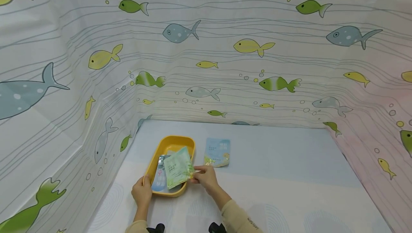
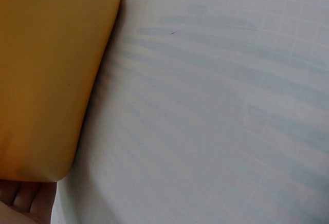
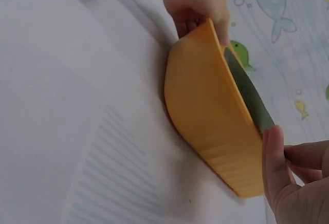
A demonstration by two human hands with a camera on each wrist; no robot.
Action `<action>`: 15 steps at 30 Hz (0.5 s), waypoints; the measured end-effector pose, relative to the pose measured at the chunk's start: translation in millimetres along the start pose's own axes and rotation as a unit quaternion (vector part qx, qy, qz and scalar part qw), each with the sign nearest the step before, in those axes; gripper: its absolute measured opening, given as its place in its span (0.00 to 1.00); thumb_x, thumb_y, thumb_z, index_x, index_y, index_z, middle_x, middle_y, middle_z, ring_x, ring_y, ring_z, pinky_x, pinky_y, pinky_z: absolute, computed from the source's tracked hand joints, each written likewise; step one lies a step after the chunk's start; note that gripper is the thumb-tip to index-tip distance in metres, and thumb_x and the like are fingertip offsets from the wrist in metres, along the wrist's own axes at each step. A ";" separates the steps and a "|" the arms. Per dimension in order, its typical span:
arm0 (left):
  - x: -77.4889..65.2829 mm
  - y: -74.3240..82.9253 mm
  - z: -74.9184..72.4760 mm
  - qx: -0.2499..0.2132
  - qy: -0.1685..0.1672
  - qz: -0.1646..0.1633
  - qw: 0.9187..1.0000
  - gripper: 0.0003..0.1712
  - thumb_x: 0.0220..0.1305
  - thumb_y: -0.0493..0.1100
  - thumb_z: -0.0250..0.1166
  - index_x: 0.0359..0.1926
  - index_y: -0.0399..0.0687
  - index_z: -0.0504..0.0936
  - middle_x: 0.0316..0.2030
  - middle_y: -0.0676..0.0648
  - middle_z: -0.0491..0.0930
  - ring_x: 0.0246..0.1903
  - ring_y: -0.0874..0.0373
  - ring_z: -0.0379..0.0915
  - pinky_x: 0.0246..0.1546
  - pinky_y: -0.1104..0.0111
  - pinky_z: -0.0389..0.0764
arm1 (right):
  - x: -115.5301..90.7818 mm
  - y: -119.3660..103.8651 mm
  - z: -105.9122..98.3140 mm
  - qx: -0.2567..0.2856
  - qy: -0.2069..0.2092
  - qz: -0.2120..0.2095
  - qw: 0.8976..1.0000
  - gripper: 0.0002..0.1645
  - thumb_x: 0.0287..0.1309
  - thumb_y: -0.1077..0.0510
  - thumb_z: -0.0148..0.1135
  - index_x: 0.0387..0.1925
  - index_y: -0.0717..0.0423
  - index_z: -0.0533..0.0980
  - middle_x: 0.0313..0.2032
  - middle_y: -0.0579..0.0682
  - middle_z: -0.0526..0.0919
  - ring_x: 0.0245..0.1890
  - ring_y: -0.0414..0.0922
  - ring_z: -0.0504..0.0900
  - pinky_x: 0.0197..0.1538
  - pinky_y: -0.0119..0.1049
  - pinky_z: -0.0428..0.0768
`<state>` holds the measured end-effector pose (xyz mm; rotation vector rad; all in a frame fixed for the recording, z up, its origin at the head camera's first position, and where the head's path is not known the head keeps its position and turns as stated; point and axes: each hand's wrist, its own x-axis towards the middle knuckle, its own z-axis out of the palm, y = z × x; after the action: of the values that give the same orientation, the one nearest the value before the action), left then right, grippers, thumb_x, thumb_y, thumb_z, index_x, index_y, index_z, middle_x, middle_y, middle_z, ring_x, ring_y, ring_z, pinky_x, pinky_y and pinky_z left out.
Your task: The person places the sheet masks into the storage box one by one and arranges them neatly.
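In the head view my left hand [image 1: 142,192] grips the near left edge of a yellow tray [image 1: 176,140], and its fingertips show at the tray's end in the left wrist view. Between the thumb and fingers of my right hand [image 1: 206,179] is pinched the right corner of a green packet [image 1: 176,169]. This packet lies tilted across the tray's opening, over the right rim. Partly beneath it, a blue packet [image 1: 159,180] sits inside the tray. From the side, the right wrist view shows the packet's dark underside [image 3: 249,94] along the tray wall.
Another blue packet [image 1: 218,151] lies flat on the pale tabletop [image 1: 273,168], right of the tray. Fish-patterned sheeting [image 1: 225,79] rises at the back and both sides of the table. Two black objects [image 1: 217,227] stick up at the near edge.
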<state>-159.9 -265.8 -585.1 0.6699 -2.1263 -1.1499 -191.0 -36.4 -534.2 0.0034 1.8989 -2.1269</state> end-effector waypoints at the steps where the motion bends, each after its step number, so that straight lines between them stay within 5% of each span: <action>1: 0.0 0.3 0.0 -0.001 0.000 0.000 1.000 0.14 0.63 0.36 0.56 0.36 0.26 0.82 0.35 0.28 0.81 0.40 0.30 0.76 0.42 0.44 0.72 | 0.0 0.4 1.6 0.000 0.003 0.001 1.000 0.20 0.52 0.75 0.57 0.49 0.79 0.73 0.28 0.62 0.82 0.21 0.47 0.85 0.31 0.38 0.83; 8: -0.6 1.2 -0.2 -0.006 -0.002 0.000 1.000 0.14 0.64 0.37 0.56 0.37 0.26 0.82 0.36 0.28 0.81 0.40 0.30 0.76 0.42 0.44 0.72 | -2.5 5.7 11.4 -0.008 0.004 -0.004 1.000 0.18 0.49 0.74 0.62 0.44 0.80 0.74 0.27 0.62 0.83 0.24 0.54 0.85 0.33 0.43 0.83; 15: -0.1 0.5 0.4 -0.003 -0.002 -0.004 1.000 0.15 0.64 0.37 0.56 0.37 0.26 0.82 0.36 0.28 0.81 0.39 0.31 0.76 0.42 0.44 0.72 | -0.1 14.0 16.4 -0.074 -0.014 -0.045 0.996 0.07 0.46 0.71 0.67 0.28 0.73 0.78 0.20 0.59 0.83 0.22 0.57 0.84 0.30 0.48 0.82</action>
<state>-160.2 -265.3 -584.9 0.6746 -2.1250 -1.1617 -184.7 -53.6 -545.6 -0.1438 2.0716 -2.0259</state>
